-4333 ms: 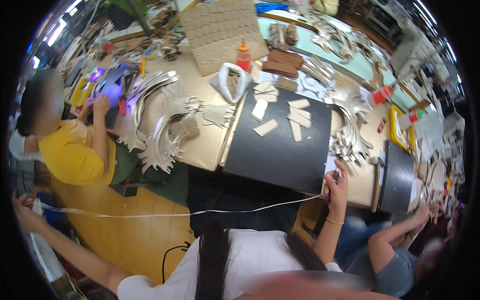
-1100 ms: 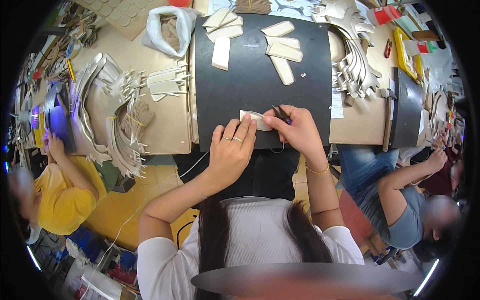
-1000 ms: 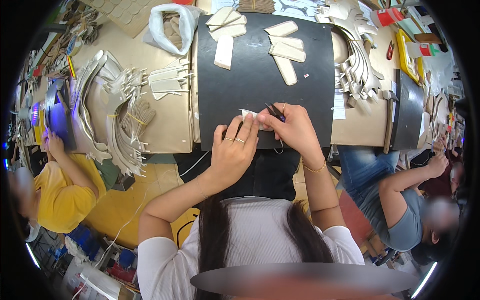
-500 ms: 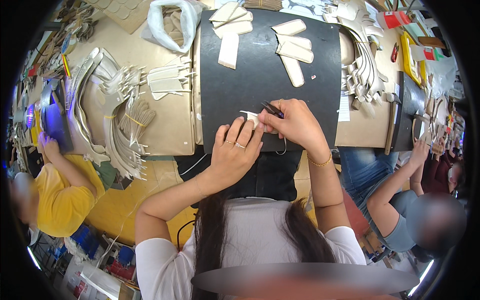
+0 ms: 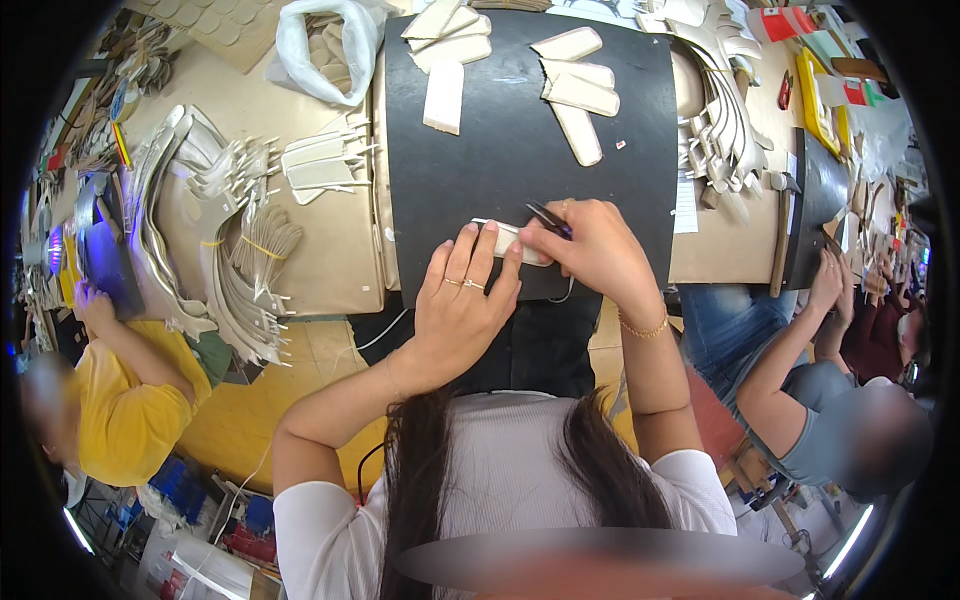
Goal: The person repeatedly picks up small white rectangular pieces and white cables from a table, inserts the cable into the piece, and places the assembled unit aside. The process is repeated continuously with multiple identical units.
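Working position: both hands meet over a pale strip (image 5: 504, 240) lying at the near edge of the black mat (image 5: 510, 165), about midway along that edge. The left hand (image 5: 460, 310) rests its fingertips on the strip from the left; its thumb is hidden, so whether this grip is pinching cannot be told. The right hand (image 5: 597, 245) has its grip closed around a dark pointed tool (image 5: 549, 221), points directed toward the mat's far left, with the thumb against the strip. A thin white cord (image 5: 568, 291) hangs at the mat's near edge, below the right hand.

At the mat's far side lie two groups of similar strips: left group (image 5: 452, 60), right group (image 5: 582, 92). The mat sits on a tan surface (image 5: 340, 245). Left of the mat: an upright white bag (image 5: 347, 88) containing beige pieces, flat pale parts (image 5: 325, 165), and a banded bundle (image 5: 268, 240). Right of the mat: curved pale parts (image 5: 725, 130), a hammer (image 5: 780, 245), a second black board (image 5: 824, 200). Beyond these parts, farther right, stands a yellow tray (image 5: 807, 92).
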### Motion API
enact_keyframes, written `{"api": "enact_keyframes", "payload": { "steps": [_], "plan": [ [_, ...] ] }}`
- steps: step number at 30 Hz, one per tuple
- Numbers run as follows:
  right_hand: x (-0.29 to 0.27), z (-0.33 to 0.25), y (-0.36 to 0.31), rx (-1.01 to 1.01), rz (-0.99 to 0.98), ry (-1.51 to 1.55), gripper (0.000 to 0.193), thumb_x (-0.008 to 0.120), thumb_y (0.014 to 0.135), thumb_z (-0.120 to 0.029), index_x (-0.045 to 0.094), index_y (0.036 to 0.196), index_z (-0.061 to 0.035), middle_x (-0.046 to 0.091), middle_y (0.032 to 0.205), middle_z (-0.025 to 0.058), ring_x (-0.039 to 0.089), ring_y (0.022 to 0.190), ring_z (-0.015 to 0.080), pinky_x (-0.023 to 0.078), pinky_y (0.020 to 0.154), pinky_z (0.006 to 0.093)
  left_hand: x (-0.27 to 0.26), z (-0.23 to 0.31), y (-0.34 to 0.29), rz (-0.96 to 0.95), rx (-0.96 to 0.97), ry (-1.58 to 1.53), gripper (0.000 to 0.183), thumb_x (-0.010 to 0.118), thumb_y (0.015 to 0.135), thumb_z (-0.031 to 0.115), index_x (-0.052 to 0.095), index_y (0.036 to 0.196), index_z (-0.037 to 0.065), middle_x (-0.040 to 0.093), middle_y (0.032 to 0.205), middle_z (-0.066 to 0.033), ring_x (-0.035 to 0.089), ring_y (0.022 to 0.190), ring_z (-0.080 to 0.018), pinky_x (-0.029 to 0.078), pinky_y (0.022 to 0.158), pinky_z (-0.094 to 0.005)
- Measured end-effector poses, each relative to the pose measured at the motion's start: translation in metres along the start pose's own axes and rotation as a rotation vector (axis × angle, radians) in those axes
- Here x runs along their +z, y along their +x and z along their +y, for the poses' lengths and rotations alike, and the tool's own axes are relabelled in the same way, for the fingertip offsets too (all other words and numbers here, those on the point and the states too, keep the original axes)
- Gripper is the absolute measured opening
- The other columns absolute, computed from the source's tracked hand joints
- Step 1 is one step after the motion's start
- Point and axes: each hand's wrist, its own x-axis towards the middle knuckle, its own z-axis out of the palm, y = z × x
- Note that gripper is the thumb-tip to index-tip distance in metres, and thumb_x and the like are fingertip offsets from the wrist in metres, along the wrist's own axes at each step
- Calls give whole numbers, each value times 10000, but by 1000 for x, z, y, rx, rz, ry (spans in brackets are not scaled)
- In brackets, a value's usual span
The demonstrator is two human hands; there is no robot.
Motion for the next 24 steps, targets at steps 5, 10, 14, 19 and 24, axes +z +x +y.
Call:
{"api": "enact_keyframes", "payload": {
  "steps": [5,10,14,19,24],
  "plan": [
    [-8,18,-32,171,124,108,358,771,921,-321,718,795,9,659,605,40,565,471,92,448,475,261,-3,1,2,-18,11,8,498,782,838,190,660,1307,76,563,1383,-215,547,1296,-387,452,1055,-512],
    [-2,28,-38,131,187,73,372,771,922,-322,705,785,18,657,597,65,583,497,107,448,494,284,-3,1,4,-21,19,39,500,783,844,197,655,1312,77,568,1379,-221,562,1281,-382,451,1055,-507],
    [1,27,-36,106,225,-29,376,769,916,-313,697,778,29,651,593,91,607,521,139,461,526,312,-4,3,5,-38,6,58,493,784,847,208,659,1308,84,572,1379,-219,563,1277,-371,442,1058,-512],
    [1,20,-37,107,232,-94,343,740,906,-293,692,781,23,650,652,179,650,627,342,506,620,410,-4,4,7,-35,12,101,504,784,843,217,662,1324,128,584,1352,-204,567,1263,-364,438,1047,-501],
    [4,17,-40,68,269,-126,268,728,900,-254,700,811,-3,672,707,182,678,691,389,530,650,441,-7,3,17,-50,98,221,572,751,824,164,650,1376,274,607,1181,-142,592,1106,-298,401,965,-486]
  ]
}}
